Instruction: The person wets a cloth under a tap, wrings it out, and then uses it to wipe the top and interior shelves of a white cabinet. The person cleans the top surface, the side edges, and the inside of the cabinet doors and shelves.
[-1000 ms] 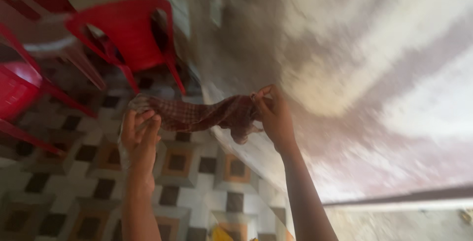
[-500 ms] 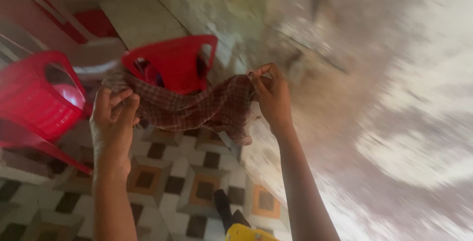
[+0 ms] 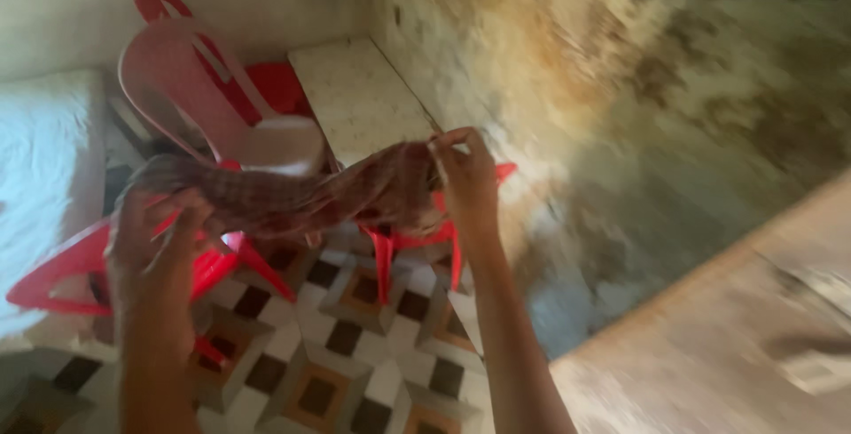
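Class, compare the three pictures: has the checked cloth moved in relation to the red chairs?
Cannot tell. The camera swings, so everything shifts. The checked cloth remains stretched between the left hand and right hand, now before the red chairs.

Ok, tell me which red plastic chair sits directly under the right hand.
The red plastic chair by the stained wall, beneath the right hand gripping the checked cloth; the other chairs stand left.

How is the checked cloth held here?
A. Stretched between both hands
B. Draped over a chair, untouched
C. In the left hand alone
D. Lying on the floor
A: the left hand grips one end of the checked cloth and the right hand pinches the other.
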